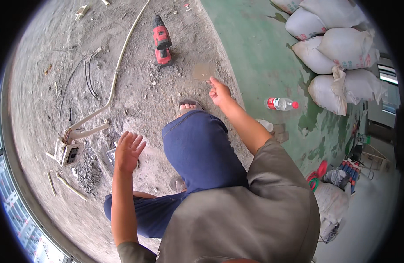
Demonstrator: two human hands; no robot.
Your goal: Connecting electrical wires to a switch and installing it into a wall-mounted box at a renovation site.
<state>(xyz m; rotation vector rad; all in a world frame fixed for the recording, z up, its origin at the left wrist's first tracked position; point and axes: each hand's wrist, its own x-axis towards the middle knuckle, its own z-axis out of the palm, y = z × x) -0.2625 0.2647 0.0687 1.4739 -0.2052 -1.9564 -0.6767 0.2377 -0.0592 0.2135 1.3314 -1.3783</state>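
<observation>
My right hand (pixel 219 92) pinches a thin tan square piece (pixel 203 70) by its edge, over the gritty concrete floor beside the red cordless drill (pixel 161 41). My left hand (pixel 128 151) is open, fingers apart, above a flat grey object (pixel 111 157) that it partly hides. To its left sits a white box with a dark socket-like front (pixel 67 153), with pale conduit (pixel 88 117) running from it across the rubble. My blue-clad knee (pixel 193 144) lies between my hands, with my sandalled foot (pixel 188 105) just beyond it.
A green floor strip (pixel 237 39) at right holds a red-capped bottle (pixel 278 104), stacked white sacks (pixel 338 48), a white cup (pixel 266 126) and coiled hoses (pixel 316 175). Loose black cables (pixel 85 70) lie at upper left. A window (pixel 9 193) runs along the left edge.
</observation>
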